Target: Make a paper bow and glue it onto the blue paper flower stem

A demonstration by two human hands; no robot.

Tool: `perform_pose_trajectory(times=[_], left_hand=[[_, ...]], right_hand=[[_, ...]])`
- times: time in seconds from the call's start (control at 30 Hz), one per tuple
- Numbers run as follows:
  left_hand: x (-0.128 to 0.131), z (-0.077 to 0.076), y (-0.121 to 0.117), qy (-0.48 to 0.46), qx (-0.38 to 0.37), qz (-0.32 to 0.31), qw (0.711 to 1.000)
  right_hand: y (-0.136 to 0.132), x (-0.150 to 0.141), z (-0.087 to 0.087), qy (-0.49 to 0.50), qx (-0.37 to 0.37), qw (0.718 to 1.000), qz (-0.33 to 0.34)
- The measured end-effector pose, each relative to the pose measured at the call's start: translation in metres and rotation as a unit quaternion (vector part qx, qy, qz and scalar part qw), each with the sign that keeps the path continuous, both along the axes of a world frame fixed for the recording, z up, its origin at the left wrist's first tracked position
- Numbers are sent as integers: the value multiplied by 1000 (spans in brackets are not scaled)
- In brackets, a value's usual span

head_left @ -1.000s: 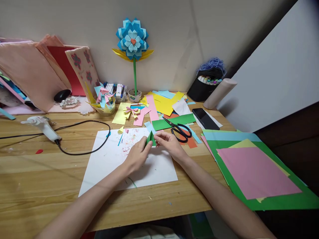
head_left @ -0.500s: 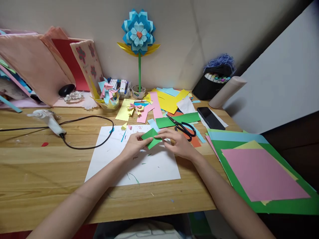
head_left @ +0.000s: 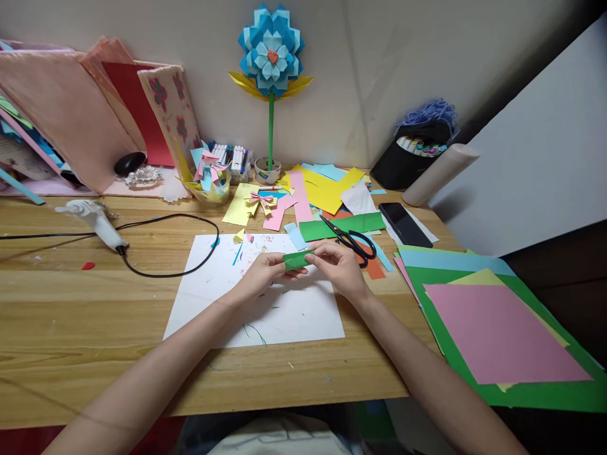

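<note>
Both my hands hold a small folded piece of green paper (head_left: 296, 260) just above a white sheet (head_left: 222, 297) on the wooden desk. My left hand (head_left: 265, 273) pinches its left end, fingers closed. My right hand (head_left: 337, 265) pinches its right end, fingers closed too. The paper now looks like a narrow flat strip, seen nearly edge-on.
Black scissors (head_left: 353, 240) lie just right of my right hand on coloured paper scraps (head_left: 322, 196). A glue gun (head_left: 97, 221) with its black cord (head_left: 190, 268) lies at left. Large pink and green sheets (head_left: 497, 328) lie at right, beside a phone (head_left: 404, 224). A blue paper flower (head_left: 272, 54) stands at the back.
The green paper went from an upright triangle to an open diamond, then to a narrow folded strip. Both hands stayed on it over the white sheet.
</note>
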State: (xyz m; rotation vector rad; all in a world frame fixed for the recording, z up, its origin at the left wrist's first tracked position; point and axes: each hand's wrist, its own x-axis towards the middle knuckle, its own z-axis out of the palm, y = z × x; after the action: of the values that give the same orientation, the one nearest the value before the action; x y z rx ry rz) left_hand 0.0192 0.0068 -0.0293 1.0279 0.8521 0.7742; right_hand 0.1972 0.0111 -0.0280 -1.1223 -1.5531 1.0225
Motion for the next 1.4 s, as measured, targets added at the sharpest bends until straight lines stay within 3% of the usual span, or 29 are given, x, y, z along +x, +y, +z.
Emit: perform_pose_trajectory(times=[0.13,0.33,0.57,0.77,0.9,1.1,1.4], left_hand=[[5,6,-5,9,12,15,1000],[11,7,-13,118,90,70,986],[12,6,-13,105,69,96,987],[14,11,-14,119,64,121,984],[9,12,-12,170,106,106,974],[3,11,-10,257,250,92,929],[10,4,-15,216,196,157,944]], right_hand=[[0,-1,1,4,-15,1000,-14],[-4,-4,-1,27,-6,1000,-10],[-7,-10,-3,47,-4,998,-30],[-9,-13,-1,76,-46,993,-75],[-8,-13,0,76,-56,991,-92],[-6,-12,-2,67,-80,993,-52],[-4,-7,-1,12,-123,992,39]])
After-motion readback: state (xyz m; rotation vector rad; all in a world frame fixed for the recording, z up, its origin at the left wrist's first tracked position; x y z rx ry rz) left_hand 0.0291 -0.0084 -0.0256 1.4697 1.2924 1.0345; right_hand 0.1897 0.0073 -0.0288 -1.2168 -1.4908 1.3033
